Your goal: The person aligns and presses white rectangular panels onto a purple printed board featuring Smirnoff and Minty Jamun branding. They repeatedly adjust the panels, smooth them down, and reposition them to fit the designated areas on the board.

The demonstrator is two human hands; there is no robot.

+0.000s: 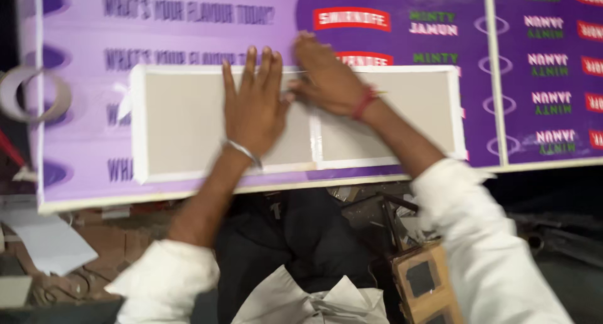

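A flat grey cardboard panel (182, 123) with white taped edges lies on a purple printed board (94, 104). My left hand (253, 104) rests flat on the panel's middle, fingers spread, a metal bangle at its wrist. My right hand (323, 76) presses on the panel's upper edge just right of the left hand, fingers curled down, a red thread around the wrist. A glossy strip of tape (316, 139) runs across the panel below my right hand. The image is motion-blurred, so whether the right fingers pinch anything is unclear.
A roll of tape (34, 95) lies at the board's left edge. White paper scraps (50, 242) sit on the floor at lower left. A brown cardboard frame piece (427, 280) stands by my right knee among dark clutter (377, 217) below the board.
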